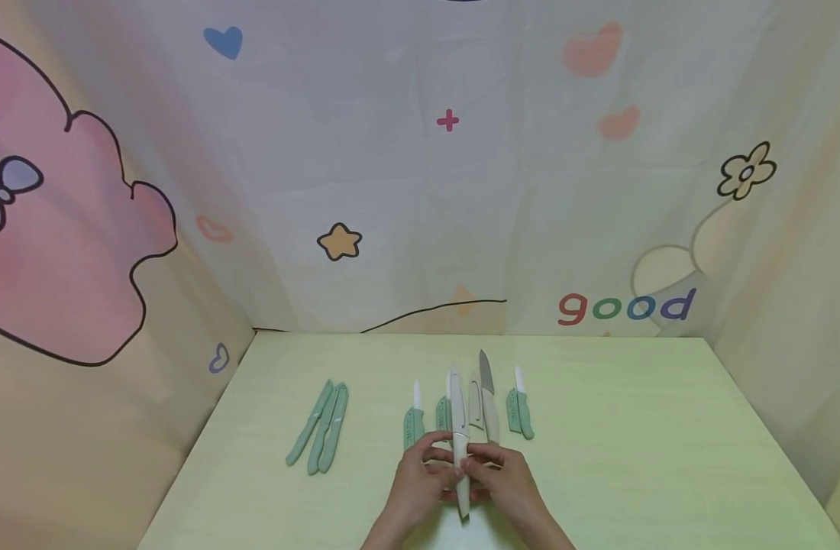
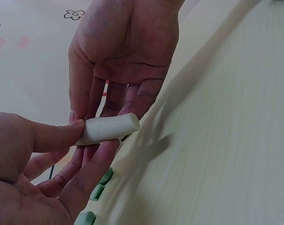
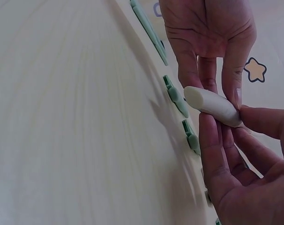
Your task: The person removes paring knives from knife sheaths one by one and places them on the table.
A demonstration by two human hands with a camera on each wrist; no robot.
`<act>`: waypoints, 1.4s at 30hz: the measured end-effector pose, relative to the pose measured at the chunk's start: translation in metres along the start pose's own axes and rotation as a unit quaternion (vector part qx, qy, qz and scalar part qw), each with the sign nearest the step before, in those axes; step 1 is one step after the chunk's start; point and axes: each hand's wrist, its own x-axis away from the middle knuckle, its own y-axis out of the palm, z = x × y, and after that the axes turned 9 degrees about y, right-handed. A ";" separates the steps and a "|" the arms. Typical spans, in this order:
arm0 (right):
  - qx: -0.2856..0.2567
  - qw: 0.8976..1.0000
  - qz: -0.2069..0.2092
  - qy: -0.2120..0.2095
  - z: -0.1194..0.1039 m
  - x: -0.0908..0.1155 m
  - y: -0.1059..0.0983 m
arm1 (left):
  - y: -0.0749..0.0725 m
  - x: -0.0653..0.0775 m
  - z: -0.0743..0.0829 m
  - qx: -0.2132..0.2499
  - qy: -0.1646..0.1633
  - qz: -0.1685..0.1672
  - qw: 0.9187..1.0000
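Both hands hold a cream-handled knife (image 1: 460, 405) upright in front of the body, its blade end pointing away and covered by a pale sheath with a slot. My left hand (image 1: 420, 483) pinches the handle between thumb and fingers from the left. From the other side my right hand (image 1: 512, 483) grips the same handle, thumb on top. The blunt end of the handle (image 2: 111, 129) sticks out between the fingers in the left wrist view. Just beyond the hands lie a grey-bladed knife (image 1: 487, 382) with a cream handle and an empty cream sheath (image 1: 476, 405).
Small green-handled knives with white blades lie beside green sheaths: one knife (image 1: 418, 420) left of the hands, another (image 1: 523, 412) to the right. A green sheath (image 1: 441, 416) lies partly behind the held knife. Three green folded-looking pieces (image 1: 324, 428) lie farther left on the table (image 1: 633, 443).
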 end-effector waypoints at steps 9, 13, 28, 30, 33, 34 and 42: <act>0.003 1.000 -0.001 0.008 -0.026 0.022 0.005 | 0.003 0.006 0.017 -0.016 -0.006 0.006 1.000; 0.005 1.000 0.002 0.009 -0.027 0.025 0.005 | 0.001 0.001 0.002 -0.015 -0.007 0.006 1.000; 0.005 1.000 0.003 0.010 0.001 0.004 0.000 | 0.001 0.002 0.001 -0.013 -0.012 -0.002 1.000; 0.002 1.000 0.000 0.013 0.001 0.004 -0.001 | 0.000 0.002 0.002 -0.011 -0.012 -0.006 1.000; 0.000 1.000 -0.002 0.014 0.002 0.004 -0.001 | -0.003 -0.001 0.002 -0.007 -0.006 -0.009 1.000; -0.001 1.000 -0.002 0.013 0.002 0.003 -0.001 | -0.004 -0.002 0.003 -0.008 -0.002 -0.008 1.000; -0.001 1.000 -0.007 0.020 0.005 0.003 -0.002 | -0.008 -0.014 0.010 -0.018 0.040 0.004 0.999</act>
